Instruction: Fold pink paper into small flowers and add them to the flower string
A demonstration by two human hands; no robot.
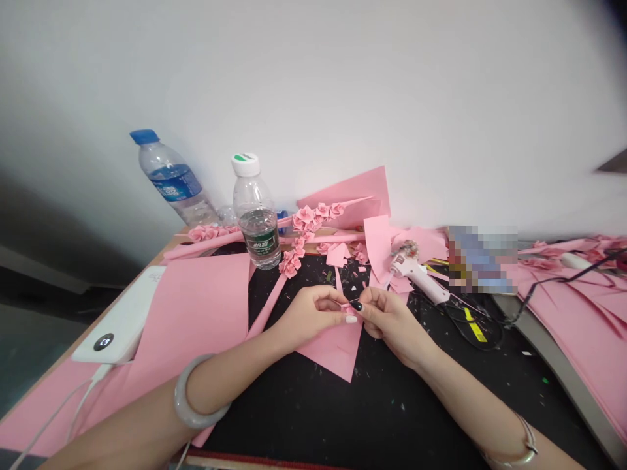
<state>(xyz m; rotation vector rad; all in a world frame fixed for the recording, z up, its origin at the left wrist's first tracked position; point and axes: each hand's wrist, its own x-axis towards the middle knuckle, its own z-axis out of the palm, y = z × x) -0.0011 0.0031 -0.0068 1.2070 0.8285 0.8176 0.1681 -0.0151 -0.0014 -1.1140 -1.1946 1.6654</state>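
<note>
Over the black mat, my left hand and my right hand meet at the fingertips. Between them they pinch a small pink paper piece, largely covered by the fingers. Beneath lies a pink paper sheet with one corner toward me. Just beyond the hands are small pink scraps and a folded pink paper piece. Pink paper flowers sit on a rolled pink paper stem left of my left hand. A pink glue gun rests to the right of my right hand.
Two plastic bottles stand at the back left, one leaning against the wall. A white power bank with a cable lies on large pink sheets at left. Black cables and more pink sheets are at right.
</note>
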